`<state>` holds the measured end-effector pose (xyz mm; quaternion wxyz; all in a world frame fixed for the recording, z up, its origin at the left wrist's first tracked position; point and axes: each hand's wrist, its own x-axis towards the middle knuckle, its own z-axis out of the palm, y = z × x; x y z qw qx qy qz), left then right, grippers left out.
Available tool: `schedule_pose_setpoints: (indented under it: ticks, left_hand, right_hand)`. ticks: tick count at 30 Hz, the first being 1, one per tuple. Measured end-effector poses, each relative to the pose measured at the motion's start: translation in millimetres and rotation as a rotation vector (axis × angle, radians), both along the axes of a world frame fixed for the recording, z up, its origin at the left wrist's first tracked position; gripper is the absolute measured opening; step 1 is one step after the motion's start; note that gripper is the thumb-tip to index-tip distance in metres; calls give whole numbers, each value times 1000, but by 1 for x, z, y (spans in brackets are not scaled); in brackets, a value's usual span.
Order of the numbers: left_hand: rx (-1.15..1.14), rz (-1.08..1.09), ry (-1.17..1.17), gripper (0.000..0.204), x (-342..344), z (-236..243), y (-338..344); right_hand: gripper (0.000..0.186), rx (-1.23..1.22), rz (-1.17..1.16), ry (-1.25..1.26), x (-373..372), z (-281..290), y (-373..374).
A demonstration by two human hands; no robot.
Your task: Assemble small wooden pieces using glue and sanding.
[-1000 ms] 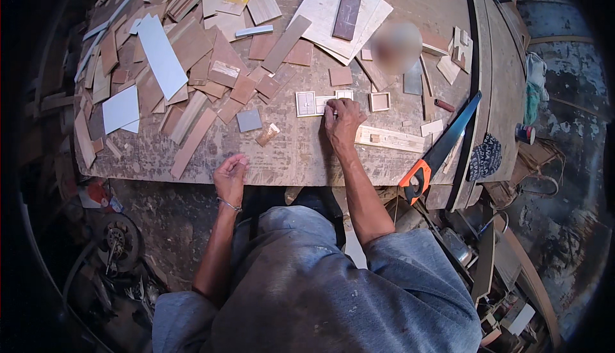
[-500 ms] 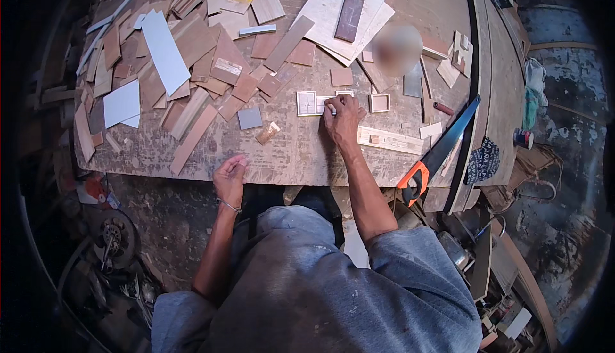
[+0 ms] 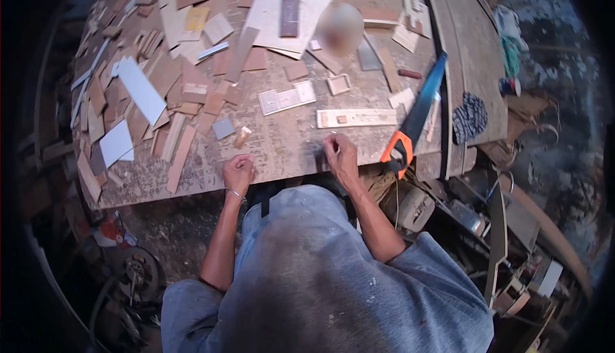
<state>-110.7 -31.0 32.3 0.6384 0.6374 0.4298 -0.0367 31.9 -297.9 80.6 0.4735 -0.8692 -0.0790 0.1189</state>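
Close to the table's front edge, my left hand [image 3: 238, 172] has its fingers curled in; anything inside is hidden. My right hand [image 3: 341, 154] hovers over the edge farther right, thumb and fingers drawn together in a pinch whose contents I cannot make out. Beyond the hands lies a small pale wooden framed piece [image 3: 286, 100] with raised ends. Beside it sits a little open wooden box [image 3: 339, 84]. Just past my right hand is a light wooden strip [image 3: 375, 118] with a small brown block [image 3: 342, 120] on it. A grey square [image 3: 223, 128] lies beyond my left hand.
Wood offcuts and white panels [image 3: 141, 89] crowd the worn table's [image 3: 275, 154] left side. An orange-handled handsaw [image 3: 418, 119] lies at right, near a dark patterned cloth [image 3: 470, 118]. Pale sheets [image 3: 262, 16] carry a dark block [image 3: 290, 11] at the back, beside a blurred round patch.
My right hand has left the framed piece and drawn back to the table's front edge. That piece now lies free. The whole view has shifted and tilted; my left hand stays near the edge.
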Motion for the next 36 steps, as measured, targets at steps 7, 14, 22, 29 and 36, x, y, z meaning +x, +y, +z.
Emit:
schedule_pose_setpoints:
  ticks: [7,14,22,29,36]
  left_hand:
    - [368,-385,-178,13,67,-18,-105]
    - [508,-646,-105,16,119,6,-186]
    - [792,-478,-78,18,138,11,-194]
    - [984,-717,-194,31,158,19,-205]
    - [1101,-846,-170,62,176,-3,-174]
  right_hand:
    - [35,-246,-23,115,-30,-1,-123]
    - [17,-142,-123,-155,56,-26,-172]
    - [20,-113,185,-143,96,-35,-132]
    - [26,-346,272,-339,109,-50,-125]
    - [47,-540,298,-346,174,-43,-168]
